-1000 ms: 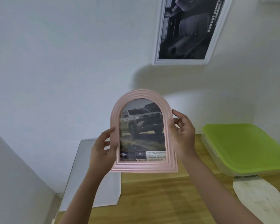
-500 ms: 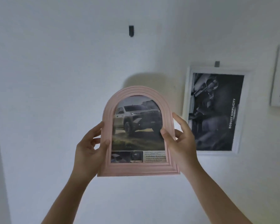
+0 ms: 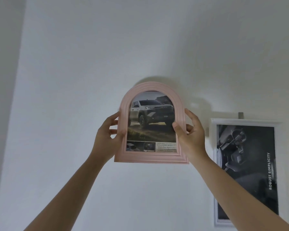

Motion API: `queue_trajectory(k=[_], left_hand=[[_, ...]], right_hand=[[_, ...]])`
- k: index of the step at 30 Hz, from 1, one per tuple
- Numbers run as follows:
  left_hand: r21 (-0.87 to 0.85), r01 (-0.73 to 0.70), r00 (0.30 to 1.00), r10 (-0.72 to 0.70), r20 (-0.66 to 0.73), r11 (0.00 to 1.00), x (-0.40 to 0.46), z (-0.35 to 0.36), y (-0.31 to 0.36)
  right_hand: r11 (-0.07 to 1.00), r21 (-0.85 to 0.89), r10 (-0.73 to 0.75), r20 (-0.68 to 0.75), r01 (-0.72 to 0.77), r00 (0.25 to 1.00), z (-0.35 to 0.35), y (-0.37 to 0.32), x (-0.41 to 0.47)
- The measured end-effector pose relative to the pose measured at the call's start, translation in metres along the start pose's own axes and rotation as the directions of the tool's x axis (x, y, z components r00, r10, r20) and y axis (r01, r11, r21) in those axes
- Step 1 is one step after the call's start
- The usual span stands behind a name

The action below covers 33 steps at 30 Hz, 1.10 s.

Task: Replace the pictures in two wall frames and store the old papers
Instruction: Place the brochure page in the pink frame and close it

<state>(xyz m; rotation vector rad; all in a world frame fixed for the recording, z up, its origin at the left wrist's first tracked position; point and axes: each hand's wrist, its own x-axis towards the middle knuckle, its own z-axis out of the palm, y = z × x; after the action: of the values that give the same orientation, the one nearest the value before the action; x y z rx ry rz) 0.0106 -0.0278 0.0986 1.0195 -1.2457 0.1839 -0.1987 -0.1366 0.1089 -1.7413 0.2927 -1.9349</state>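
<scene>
A pink arched picture frame [image 3: 150,157] with a photo of a white pickup truck in it is held upright, high against the white wall. My left hand [image 3: 107,137] grips its left side and my right hand [image 3: 190,135] grips its right side, thumbs on the front. The frame's top covers the spot on the wall behind it, so any hook there is hidden. A white rectangular frame [image 3: 245,170] with a dark black-and-white picture reading "ROBUST SIMPLICITY" hangs on the wall to the right, from a small grey hook [image 3: 241,115].
The white wall [image 3: 90,64] fills the view. A wall corner runs down the far left [image 3: 22,64]. My right forearm crosses in front of the white frame's lower part.
Both hands have raised the pink frame up the wall, and my view has tilted upward. The table and green box have dropped out of sight, and the dark wall hook is now hidden behind the frame.
</scene>
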Motion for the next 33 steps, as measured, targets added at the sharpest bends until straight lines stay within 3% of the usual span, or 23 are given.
queue_trajectory(k=[7,12,19,33], left_hand=[[0.016,0.010,1.000,-0.010,-0.009,1.000,-0.002,0.007,-0.021],[0.005,-0.010,1.000,0.010,-0.025,1.000,-0.003,0.014,-0.033],[0.131,-0.123,0.992,0.121,0.025,0.984,-0.013,0.022,-0.050],[0.243,-0.075,0.993,0.094,-0.067,0.967,-0.024,0.028,-0.033]], right_hand=[[1.000,-0.010,-0.001,0.021,0.002,1.000,0.002,0.024,-0.006],[0.977,-0.194,-0.095,-0.028,0.087,0.995,0.005,0.038,-0.014],[0.922,-0.353,-0.195,-0.078,0.156,0.978,0.008,0.054,-0.030],[0.910,-0.388,-0.142,0.033,0.143,0.989,-0.007,0.042,-0.042]])
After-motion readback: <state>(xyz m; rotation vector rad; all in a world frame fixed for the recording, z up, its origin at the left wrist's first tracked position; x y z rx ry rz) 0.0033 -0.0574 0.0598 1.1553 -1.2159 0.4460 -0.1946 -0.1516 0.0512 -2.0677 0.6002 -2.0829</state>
